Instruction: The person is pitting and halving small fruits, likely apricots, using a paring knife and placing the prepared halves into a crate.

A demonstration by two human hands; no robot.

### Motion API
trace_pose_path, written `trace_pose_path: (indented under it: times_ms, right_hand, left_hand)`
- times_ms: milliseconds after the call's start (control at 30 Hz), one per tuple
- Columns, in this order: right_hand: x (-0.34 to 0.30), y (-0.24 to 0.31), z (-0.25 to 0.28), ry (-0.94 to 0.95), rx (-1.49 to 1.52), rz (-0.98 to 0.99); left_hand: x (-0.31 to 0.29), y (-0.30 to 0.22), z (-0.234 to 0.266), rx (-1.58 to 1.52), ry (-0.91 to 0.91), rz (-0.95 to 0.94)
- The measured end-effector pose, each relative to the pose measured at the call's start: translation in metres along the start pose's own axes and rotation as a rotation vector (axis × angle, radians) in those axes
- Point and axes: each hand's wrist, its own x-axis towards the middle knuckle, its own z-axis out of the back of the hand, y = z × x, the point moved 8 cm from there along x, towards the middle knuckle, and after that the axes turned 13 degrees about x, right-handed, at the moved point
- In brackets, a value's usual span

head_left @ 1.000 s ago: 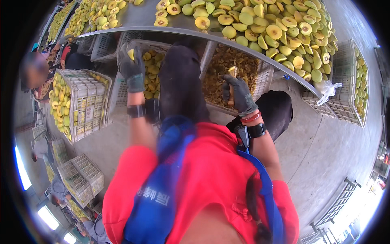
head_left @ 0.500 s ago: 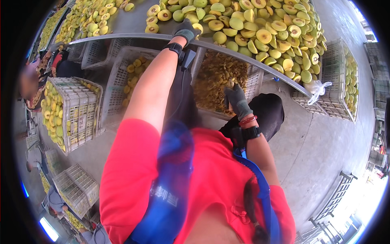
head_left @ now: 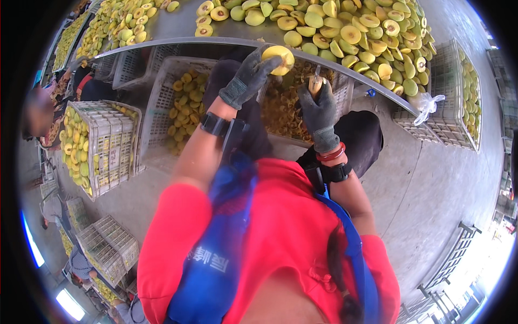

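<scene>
Dark grey fabric gloves (head_left: pixel 237 90) cover the fingers of both hands. Those of the left hand (head_left: pixel 250 74) are curled partway in, thumb opposite, pinching a yellow, round-faced piece of cut fruit (head_left: pixel 280 57) by its edge; much of its pale face stays uncovered. The fingers of the right hand (head_left: pixel 317 107) are closed around a hand tool with a tan, wood-like handle (head_left: pixel 315 84) and a short metal tip, which points away from the body, apart from the fruit.

The fruit piece should be light and fairly firm, liable to bruise or split under a hard squeeze. Its cut face is probably moist and slick, so the rounded skin and rim look the better hold. The tool is likely light and rigid, best gripped by its handle, clear of the metal tip.

Just beyond and beneath the hands sits a pale plastic lattice crate (head_left: pixel 343 89) of brownish-yellow scraps. To its left, another greyish, slotted plastic crate (head_left: pixel 157 110) holds yellow fruit pieces. Farther out, the smooth grey metal table (head_left: pixel 181 21) carries a broad heap of green-skinned, yellow-fleshed fruit halves (head_left: pixel 350 35).
</scene>
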Motion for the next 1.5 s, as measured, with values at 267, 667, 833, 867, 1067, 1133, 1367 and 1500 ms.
trace_pose_path:
  times_ms: [267, 667, 833, 867, 1067, 1133, 1367, 1500]
  right_hand:
    - [0.0, 0.026, 0.001, -0.091, -0.223, 0.082]
    - [-0.023, 0.041, -0.017, 0.143, -0.333, 0.101]
    - [-0.024, 0.033, -0.02, 0.137, -0.222, 0.049]
    - [-0.024, 0.033, -0.019, 0.135, -0.224, 0.047]
    - [-0.025, 0.025, -0.022, 0.166, -0.182, -0.039]
    - [-0.026, 0.039, -0.025, 0.157, -0.179, 0.186]
    - [-0.029, 0.027, -0.034, 0.196, 0.205, -0.263]
    - [-0.031, 0.039, -0.038, 0.262, 0.149, -0.219]
  left_hand:
    - [-0.034, -0.041, -0.041, 0.437, -0.133, -0.39]
    - [-0.034, -0.03, -0.014, -0.129, -0.246, -0.12]
    - [-0.037, -0.037, -0.02, -0.021, -0.275, -0.231]
    - [-0.038, -0.039, -0.021, 0.009, -0.277, -0.23]
    - [-0.041, -0.048, -0.025, 0.32, -0.389, -0.338]
    - [-0.04, -0.041, -0.028, 0.267, -0.381, -0.346]
    - [-0.042, -0.047, -0.033, 0.322, -0.36, -0.469]
    - [-0.046, -0.051, -0.033, 0.338, -0.371, -0.454]
